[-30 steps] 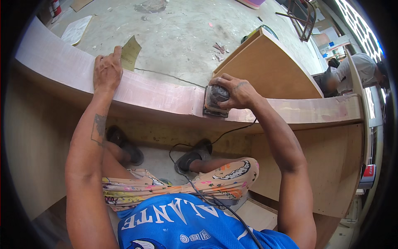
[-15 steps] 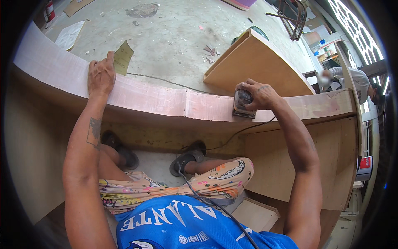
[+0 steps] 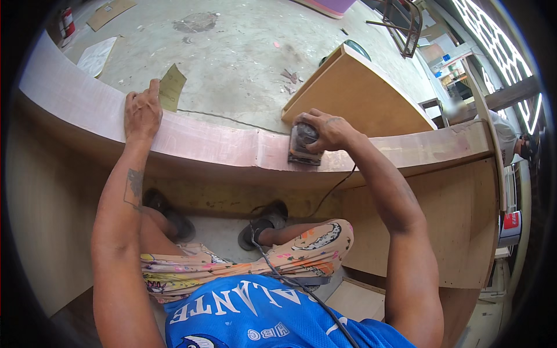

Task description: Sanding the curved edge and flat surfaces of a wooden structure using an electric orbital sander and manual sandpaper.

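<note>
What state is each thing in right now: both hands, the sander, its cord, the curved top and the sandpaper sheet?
Left hand: flat on the curved top, holding nothing.
Right hand: gripping the sander.
Sander: flat on the top's pinkish surface.
Cord: slack, trailing down past the knee.
Curved top: pinkish, unfinished.
Sandpaper sheet: propped beyond the top, by the left fingertips.
</note>
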Demonstrator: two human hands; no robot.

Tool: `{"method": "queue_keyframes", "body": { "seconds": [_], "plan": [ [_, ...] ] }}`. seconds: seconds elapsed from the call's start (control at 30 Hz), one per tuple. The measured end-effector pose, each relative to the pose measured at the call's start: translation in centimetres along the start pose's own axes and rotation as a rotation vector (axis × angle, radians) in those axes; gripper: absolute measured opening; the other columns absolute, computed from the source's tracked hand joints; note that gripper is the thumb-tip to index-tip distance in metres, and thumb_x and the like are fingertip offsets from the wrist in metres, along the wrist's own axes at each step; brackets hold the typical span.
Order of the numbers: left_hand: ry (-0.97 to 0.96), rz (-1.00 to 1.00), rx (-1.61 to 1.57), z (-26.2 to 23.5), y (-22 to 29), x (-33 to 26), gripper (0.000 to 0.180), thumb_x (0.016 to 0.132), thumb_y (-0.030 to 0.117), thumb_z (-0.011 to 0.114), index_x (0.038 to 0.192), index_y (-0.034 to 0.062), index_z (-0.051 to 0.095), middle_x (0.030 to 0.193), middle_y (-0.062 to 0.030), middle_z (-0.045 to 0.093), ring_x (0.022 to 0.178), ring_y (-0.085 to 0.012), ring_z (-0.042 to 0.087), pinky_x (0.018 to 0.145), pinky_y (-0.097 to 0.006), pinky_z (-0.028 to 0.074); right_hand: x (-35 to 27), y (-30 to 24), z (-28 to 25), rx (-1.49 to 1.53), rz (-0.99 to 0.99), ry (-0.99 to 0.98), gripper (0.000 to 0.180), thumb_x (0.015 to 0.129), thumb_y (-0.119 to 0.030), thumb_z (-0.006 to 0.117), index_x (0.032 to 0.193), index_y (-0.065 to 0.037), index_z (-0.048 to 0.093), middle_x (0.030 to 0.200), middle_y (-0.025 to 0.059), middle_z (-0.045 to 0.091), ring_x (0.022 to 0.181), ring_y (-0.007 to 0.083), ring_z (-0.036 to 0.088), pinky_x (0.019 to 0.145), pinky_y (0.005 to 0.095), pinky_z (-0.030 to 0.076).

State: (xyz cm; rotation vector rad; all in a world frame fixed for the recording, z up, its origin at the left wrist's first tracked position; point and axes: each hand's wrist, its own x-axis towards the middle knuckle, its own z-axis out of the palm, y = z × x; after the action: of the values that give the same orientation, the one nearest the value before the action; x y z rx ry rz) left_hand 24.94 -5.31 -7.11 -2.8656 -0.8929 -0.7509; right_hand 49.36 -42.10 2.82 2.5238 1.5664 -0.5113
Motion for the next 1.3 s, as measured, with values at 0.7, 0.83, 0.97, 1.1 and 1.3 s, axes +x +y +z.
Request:
{"method": "queue_keyframes", "body": {
  "seconds": [0.7, 0.83, 0.97, 1.1, 1.3],
  "plan": [
    [-0.051, 0.013, 0.041, 0.2, -0.2, -0.1, 0.037, 0.094, 0.007, 0.047, 0.130, 0.0053, 0.053, 0.095, -0.0126, 0.072, 0.091, -0.0281, 0.068, 0.095, -0.042, 0.044, 0.0, -2.5, 1.1, 0.005, -0.049, 0.021, 0.070, 0.068, -0.033, 0.077, 0.134, -0.026, 0.055, 0.126, 0.0096, 0.056, 0.113, 0.0350, 0.061, 0.094, 0.0457, 0.051],
    [-0.016, 0.027, 0.018, 0.6, -0.5, -0.1, 0.038, 0.094, 0.006, 0.044, 0.131, 0.0021, 0.054, 0.089, -0.0181, 0.071, 0.088, -0.0313, 0.067, 0.093, -0.042, 0.043, -3.7, -3.6, 2.5, 0.038, 0.045, 0.087, 0.068, 0.070, -0.034, 0.078, 0.134, -0.026, 0.055, 0.125, 0.0097, 0.056, 0.111, 0.0348, 0.062, 0.092, 0.0453, 0.052],
    [-0.016, 0.024, -0.047, 0.7, -0.3, 0.0, 0.036, 0.096, 0.006, 0.047, 0.132, 0.0049, 0.051, 0.091, -0.0180, 0.071, 0.088, -0.0312, 0.066, 0.093, -0.041, 0.043, -9.8, -2.3, 2.8, -0.002, 0.159, 0.138, 0.067, 0.073, -0.036, 0.078, 0.135, -0.026, 0.055, 0.124, 0.0090, 0.056, 0.107, 0.0338, 0.065, 0.089, 0.0452, 0.054],
    [0.006, 0.048, -0.031, 1.0, -0.4, 0.0, 0.034, 0.098, 0.007, 0.049, 0.132, 0.0058, 0.050, 0.092, -0.0182, 0.071, 0.089, -0.0312, 0.065, 0.093, -0.041, 0.042, -16.0, 1.3, 2.5, -0.048, 0.335, 0.291, 0.069, 0.073, -0.033, 0.080, 0.136, -0.027, 0.055, 0.124, 0.0089, 0.056, 0.102, 0.0340, 0.067, 0.086, 0.0463, 0.055],
    [0.005, 0.037, -0.004, 1.2, -0.1, 0.0, 0.031, 0.099, 0.009, 0.047, 0.130, 0.0044, 0.050, 0.091, -0.0177, 0.071, 0.089, -0.0320, 0.065, 0.092, -0.041, 0.042, -24.5, 7.4, -0.5, -0.220, 0.602, 0.713, 0.066, 0.071, -0.025, 0.082, 0.132, -0.027, 0.056, 0.125, 0.0074, 0.056, 0.106, 0.0325, 0.066, 0.088, 0.0452, 0.056]
  ]
}}
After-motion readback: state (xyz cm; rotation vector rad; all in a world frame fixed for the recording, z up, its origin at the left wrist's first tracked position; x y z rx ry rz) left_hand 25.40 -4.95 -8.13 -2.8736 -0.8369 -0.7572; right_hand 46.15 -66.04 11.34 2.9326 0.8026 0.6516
